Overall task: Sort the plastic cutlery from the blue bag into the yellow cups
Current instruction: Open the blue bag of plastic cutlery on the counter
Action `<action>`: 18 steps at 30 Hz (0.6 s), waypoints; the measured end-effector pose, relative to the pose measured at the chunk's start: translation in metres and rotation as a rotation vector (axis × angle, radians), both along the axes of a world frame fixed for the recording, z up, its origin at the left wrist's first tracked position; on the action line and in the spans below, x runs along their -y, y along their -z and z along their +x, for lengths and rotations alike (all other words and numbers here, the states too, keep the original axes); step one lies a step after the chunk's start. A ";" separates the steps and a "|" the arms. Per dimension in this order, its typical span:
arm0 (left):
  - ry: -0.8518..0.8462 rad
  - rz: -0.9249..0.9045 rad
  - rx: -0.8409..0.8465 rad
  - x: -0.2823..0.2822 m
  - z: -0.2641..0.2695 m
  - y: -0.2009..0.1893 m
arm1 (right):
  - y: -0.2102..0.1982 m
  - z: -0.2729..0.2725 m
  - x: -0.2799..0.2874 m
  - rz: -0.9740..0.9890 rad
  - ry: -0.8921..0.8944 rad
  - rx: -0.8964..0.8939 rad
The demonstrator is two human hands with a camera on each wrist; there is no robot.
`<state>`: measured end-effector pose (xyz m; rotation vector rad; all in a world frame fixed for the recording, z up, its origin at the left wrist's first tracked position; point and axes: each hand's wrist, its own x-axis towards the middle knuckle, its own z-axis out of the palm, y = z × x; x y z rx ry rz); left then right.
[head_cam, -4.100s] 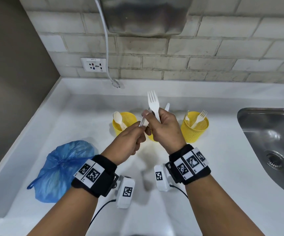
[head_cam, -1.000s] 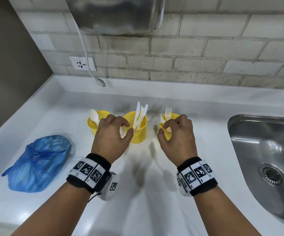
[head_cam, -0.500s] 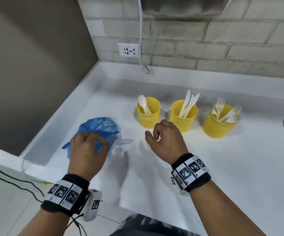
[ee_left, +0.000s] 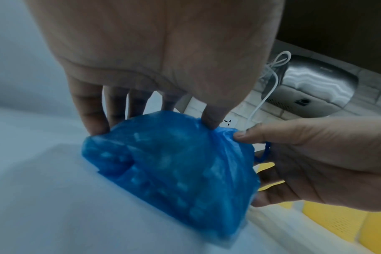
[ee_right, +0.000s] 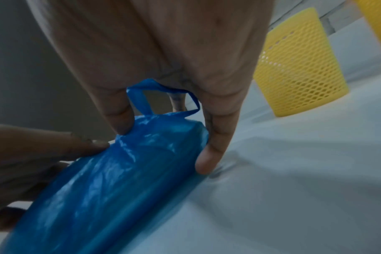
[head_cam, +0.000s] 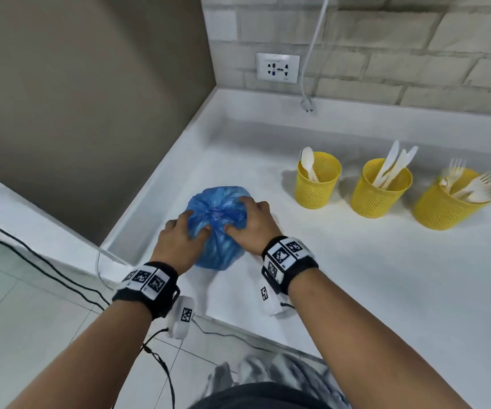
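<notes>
Blue plastic bag (head_cam: 219, 228) lies on the white counter (head_cam: 386, 276), well left of the three yellow cups. I have my left hand (head_cam: 179, 236) curled on the bag's left flank, thumb pressed into its gathered top, and my right hand (head_cam: 251, 224) gripping its right side. Right of the bag: spoon cup (head_cam: 316, 181), knife cup (head_cam: 378, 191), fork cup (head_cam: 444, 202).
</notes>
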<state>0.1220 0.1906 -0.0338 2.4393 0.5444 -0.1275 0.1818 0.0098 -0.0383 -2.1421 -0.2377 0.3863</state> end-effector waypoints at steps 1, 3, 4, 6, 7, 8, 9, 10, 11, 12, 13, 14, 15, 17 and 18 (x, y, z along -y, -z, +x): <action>0.011 0.015 -0.003 -0.002 0.002 0.001 | 0.002 -0.001 -0.003 0.010 0.020 0.007; 0.053 0.047 -0.009 -0.003 0.004 0.003 | 0.006 -0.003 -0.005 0.029 0.050 0.020; 0.074 0.050 -0.013 -0.002 0.006 0.003 | 0.008 -0.004 -0.006 0.038 0.057 0.021; 0.098 0.041 -0.026 -0.002 0.007 0.003 | 0.010 -0.007 -0.006 0.044 0.069 0.014; 0.106 0.039 -0.030 -0.001 0.007 0.003 | 0.010 -0.008 -0.005 0.045 0.074 0.013; 0.118 0.037 -0.030 0.000 0.008 0.002 | 0.010 -0.010 -0.004 0.043 0.082 0.014; 0.131 0.036 -0.030 0.001 0.008 0.003 | 0.010 -0.011 -0.002 0.042 0.088 0.017; 0.149 0.033 -0.032 0.004 0.008 0.002 | 0.010 -0.012 0.002 0.039 0.095 0.021; 0.170 0.029 -0.037 0.007 0.007 0.002 | 0.011 -0.015 0.006 0.034 0.106 0.023; 0.192 0.031 -0.041 0.010 0.006 0.002 | 0.011 -0.017 0.011 0.030 0.113 0.028; 0.222 0.034 -0.043 0.014 0.006 0.003 | 0.011 -0.019 0.017 0.026 0.124 0.030; 0.248 0.041 -0.045 0.018 0.005 0.004 | 0.011 -0.022 0.024 0.024 0.131 0.029; 0.274 0.048 -0.045 0.023 0.004 0.004 | 0.011 -0.025 0.030 0.022 0.139 0.031; 0.330 0.066 -0.041 0.035 0.003 0.005 | 0.012 -0.031 0.045 0.024 0.160 0.037; 0.362 0.076 -0.041 0.043 0.002 0.005 | 0.013 -0.034 0.053 0.024 0.176 0.042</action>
